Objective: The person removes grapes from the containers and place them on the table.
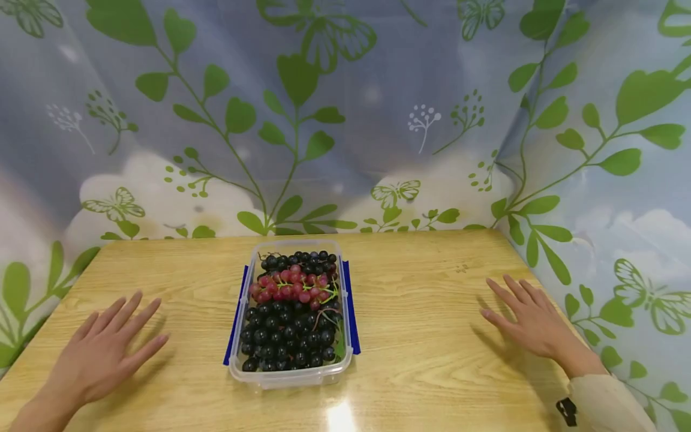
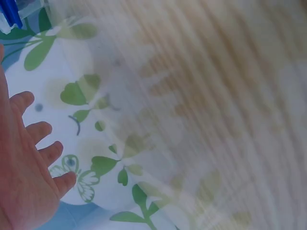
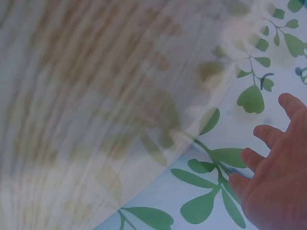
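A clear plastic container (image 1: 291, 379) with blue side clips stands on the wooden table, left of the middle. Inside it, a bunch of red grapes (image 1: 291, 287) lies across the dark grapes (image 1: 283, 333). To the container's left is my left hand (image 1: 105, 351), fingers spread and holding nothing. My right hand (image 1: 531, 321) is well to the container's right, its fingers straight and free of any object. Both hands appear just above the table, with shadows beneath. In the left wrist view, a blue clip (image 2: 10, 13) shows at the top left corner.
The wooden table (image 1: 421, 336) reaches back to a cloth (image 1: 367, 120) printed with green leaves and butterflies. This cloth also borders the table on the left and right. A small black object (image 1: 567, 411) sits at the right sleeve's cuff.
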`<state>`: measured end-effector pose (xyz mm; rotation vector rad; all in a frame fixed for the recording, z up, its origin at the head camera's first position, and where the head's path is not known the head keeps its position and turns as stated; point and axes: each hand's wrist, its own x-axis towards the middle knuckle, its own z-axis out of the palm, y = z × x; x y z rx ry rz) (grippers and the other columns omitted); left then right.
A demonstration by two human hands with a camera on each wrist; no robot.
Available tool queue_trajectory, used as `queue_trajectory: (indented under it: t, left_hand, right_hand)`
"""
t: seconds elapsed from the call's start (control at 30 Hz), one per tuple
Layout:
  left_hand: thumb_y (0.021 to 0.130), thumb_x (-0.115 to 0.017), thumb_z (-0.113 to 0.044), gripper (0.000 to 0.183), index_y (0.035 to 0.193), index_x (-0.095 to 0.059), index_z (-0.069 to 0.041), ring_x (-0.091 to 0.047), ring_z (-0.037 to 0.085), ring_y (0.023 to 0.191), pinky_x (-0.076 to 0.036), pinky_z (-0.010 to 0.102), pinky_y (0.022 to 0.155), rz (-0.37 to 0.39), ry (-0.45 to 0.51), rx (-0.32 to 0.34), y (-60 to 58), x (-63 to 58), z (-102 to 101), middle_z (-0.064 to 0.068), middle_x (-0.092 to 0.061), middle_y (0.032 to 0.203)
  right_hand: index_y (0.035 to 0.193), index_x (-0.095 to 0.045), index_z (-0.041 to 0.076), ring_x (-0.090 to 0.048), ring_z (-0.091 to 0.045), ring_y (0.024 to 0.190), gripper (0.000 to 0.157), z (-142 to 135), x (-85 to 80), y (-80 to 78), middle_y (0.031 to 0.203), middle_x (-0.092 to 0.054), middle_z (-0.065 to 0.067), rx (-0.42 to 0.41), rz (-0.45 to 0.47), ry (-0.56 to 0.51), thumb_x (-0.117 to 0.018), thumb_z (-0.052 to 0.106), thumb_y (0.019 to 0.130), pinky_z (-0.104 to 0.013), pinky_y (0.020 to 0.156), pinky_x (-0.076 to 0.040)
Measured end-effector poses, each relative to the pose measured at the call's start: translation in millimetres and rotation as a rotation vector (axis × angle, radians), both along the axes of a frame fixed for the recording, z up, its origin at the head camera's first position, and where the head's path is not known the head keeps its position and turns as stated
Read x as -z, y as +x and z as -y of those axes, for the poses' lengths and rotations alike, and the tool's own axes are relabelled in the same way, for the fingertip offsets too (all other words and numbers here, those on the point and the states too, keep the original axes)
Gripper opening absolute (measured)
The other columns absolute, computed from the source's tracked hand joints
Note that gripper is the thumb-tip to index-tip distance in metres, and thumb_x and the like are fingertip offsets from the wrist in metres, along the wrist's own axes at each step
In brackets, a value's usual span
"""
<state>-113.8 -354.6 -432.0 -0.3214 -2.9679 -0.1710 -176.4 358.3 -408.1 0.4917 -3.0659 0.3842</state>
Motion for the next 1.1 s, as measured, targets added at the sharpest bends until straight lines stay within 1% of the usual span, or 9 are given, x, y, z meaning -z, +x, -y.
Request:
queue_trajectory:
  t: [0.13,0.23,0.33,0.47,0.7,0.83,0.9,1.0,1.1]
  left_hand:
    - [0.095,-0.047,-0.055,0.073,0.155,-0.020,-0.022,-0.011,0.041,0.141,0.016,0.050,0.110,-0.042,-0.003,0.011,-0.7,-1.7,-2,0.019,-0.019,0.155]
    - [0.095,-0.049,-0.054,0.073,0.154,-0.022,-0.022,-0.013,0.038,0.141,0.014,0.049,0.111,-0.067,-0.006,0.019,-1.3,-3.5,-4,0.018,-0.021,0.155]
    - [0.095,-0.050,-0.053,0.072,0.154,-0.023,-0.022,-0.013,0.038,0.141,0.012,0.050,0.111,-0.055,0.007,0.030,-1.2,-5.7,-6,0.017,-0.021,0.155]
    - [0.095,-0.050,-0.051,0.071,0.154,-0.022,-0.022,-0.014,0.038,0.141,0.010,0.051,0.112,-0.042,0.025,0.055,0.7,-7.3,-9,0.016,-0.019,0.156]
    - [0.095,-0.053,-0.048,0.070,0.154,-0.025,-0.022,-0.019,0.036,0.140,0.000,0.052,0.113,-0.089,0.050,0.104,-0.2,-7.9,-23,0.012,-0.018,0.157]
    - [0.095,-0.053,-0.048,0.070,0.153,-0.026,-0.023,-0.021,0.035,0.140,-0.010,0.058,0.110,-0.099,0.050,0.110,-0.9,-8.7,-31,0.010,-0.019,0.157]
    - [0.094,-0.054,-0.048,0.070,0.153,-0.025,-0.024,-0.023,0.036,0.139,-0.016,0.061,0.107,-0.105,0.047,0.115,-1.4,-9.8,-34,0.010,-0.020,0.157]
    - [0.094,-0.055,-0.049,0.071,0.153,-0.025,-0.026,-0.025,0.036,0.138,-0.020,0.061,0.105,-0.115,0.049,0.121,-2.3,-10.6,-38,0.010,-0.022,0.156]
    - [0.093,-0.056,-0.048,0.071,0.153,-0.025,-0.027,-0.026,0.035,0.138,-0.020,0.059,0.106,-0.132,0.051,0.136,-3.5,-11.2,-41,0.009,-0.022,0.156]
  right_hand:
    - [0.154,-0.023,0.017,-0.012,-0.055,0.133,0.071,4,-0.4,-1.3,0.153,-0.015,-0.028,-0.001,0.005,-0.008,-0.049,0.050,0.096,-0.069,0.102,-0.009]
    - [0.153,-0.025,0.017,-0.014,-0.054,0.133,0.071,7,0.0,-3.0,0.152,-0.017,-0.028,-0.014,-0.021,0.009,-0.049,0.050,0.096,-0.067,0.103,-0.011]
    - [0.153,-0.027,0.016,-0.016,-0.053,0.133,0.070,12,0.8,-5.2,0.152,-0.019,-0.028,-0.029,-0.034,0.014,-0.049,0.050,0.096,-0.066,0.103,-0.012]
    - [0.153,-0.026,0.018,-0.015,-0.052,0.134,0.070,20,1.3,-7.9,0.153,-0.018,-0.026,-0.038,-0.021,-0.001,-0.049,0.051,0.096,-0.066,0.105,-0.010]
    - [0.154,-0.024,0.021,-0.015,-0.050,0.135,0.071,32,-1.5,-10.5,0.154,-0.018,-0.024,-0.048,-0.028,0.001,-0.048,0.053,0.096,-0.066,0.105,-0.010]
    - [0.154,-0.024,0.020,-0.013,-0.050,0.136,0.071,40,-2.7,-13.3,0.154,-0.017,-0.024,-0.058,-0.025,-0.002,-0.048,0.054,0.095,-0.066,0.106,-0.010]
    - [0.154,-0.025,0.020,-0.013,-0.050,0.136,0.071,45,-2.8,-15.0,0.154,-0.017,-0.023,-0.068,-0.024,-0.001,-0.048,0.054,0.095,-0.066,0.105,-0.010]
    - [0.153,-0.025,0.021,-0.013,-0.050,0.136,0.071,53,-2.9,-16.7,0.154,-0.018,-0.023,-0.078,-0.027,0.002,-0.047,0.055,0.095,-0.066,0.105,-0.011]
    - [0.153,-0.025,0.022,-0.013,-0.048,0.137,0.070,60,-5.1,-17.3,0.154,-0.018,-0.021,-0.081,-0.028,-0.001,-0.046,0.055,0.095,-0.066,0.105,-0.010]
